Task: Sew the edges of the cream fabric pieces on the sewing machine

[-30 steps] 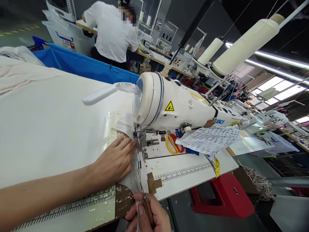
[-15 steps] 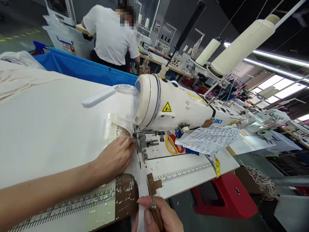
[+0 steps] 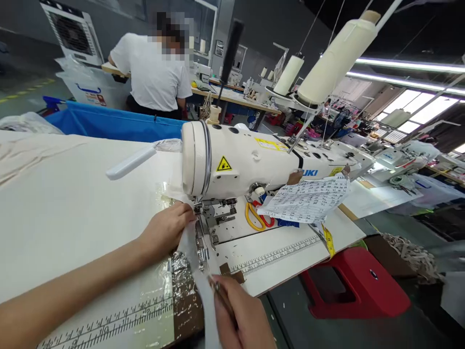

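Beside the white, rounded sewing machine (image 3: 236, 157), the long, narrow strip of white cloth (image 3: 206, 295) is pinched near the needle by the left hand (image 3: 169, 225), its length running nearward past the right hand (image 3: 245, 312), whose fingers are closed around a slim brown-handled tool (image 3: 224, 299).

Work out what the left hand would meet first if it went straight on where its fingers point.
Probably the metal parts beneath the sewing machine's head, just past the fingertips, though one view leaves depth unclear.
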A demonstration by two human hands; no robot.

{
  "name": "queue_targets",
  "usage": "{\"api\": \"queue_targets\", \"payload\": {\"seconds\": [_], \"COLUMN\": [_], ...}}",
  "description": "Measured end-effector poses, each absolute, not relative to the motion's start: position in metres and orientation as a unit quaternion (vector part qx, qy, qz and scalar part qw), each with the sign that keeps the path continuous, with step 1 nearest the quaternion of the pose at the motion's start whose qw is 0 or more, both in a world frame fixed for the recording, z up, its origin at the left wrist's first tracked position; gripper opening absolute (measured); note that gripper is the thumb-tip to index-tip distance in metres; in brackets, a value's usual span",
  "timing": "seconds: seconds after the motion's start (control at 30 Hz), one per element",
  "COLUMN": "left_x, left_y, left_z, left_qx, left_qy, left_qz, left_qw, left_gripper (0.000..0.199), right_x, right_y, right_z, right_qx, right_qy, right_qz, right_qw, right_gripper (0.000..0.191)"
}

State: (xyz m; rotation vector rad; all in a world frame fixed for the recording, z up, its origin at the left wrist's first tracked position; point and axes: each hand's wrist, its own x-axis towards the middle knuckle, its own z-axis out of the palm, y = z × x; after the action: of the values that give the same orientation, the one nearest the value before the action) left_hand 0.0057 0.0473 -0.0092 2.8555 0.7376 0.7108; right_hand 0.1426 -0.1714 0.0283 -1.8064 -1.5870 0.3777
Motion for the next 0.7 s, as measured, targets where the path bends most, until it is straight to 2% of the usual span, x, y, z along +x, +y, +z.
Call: {"api": "queue_targets", "payload": {"seconds": [0.2, 0.47, 0.7], "left_x": [-0.002, -0.003, -0.003], "left_y": [0.064, 0.065, 0.064], "left_z": [-0.018, -0.011, -0.007], "left_qx": [0.909, 0.909, 0.898], "left_qy": [0.234, 0.240, 0.260], "left_qz": [0.275, 0.255, 0.251], "left_qw": [0.207, 0.227, 0.249], "left_gripper": [0.034, 0.036, 0.033], "right_x": [0.150, 0.145, 0.143], "right_y": [-0.138, -0.108, -0.104], "right_z": [0.003, -0.003, -0.001], "right_qx": [-0.709, -0.695, -0.702], "right_qy": [-0.622, -0.641, -0.648], "right_qz": [0.082, 0.003, 0.015], "right_qw": [0.321, 0.327, 0.295], "right_gripper": [0.033, 0.032, 0.029]}}
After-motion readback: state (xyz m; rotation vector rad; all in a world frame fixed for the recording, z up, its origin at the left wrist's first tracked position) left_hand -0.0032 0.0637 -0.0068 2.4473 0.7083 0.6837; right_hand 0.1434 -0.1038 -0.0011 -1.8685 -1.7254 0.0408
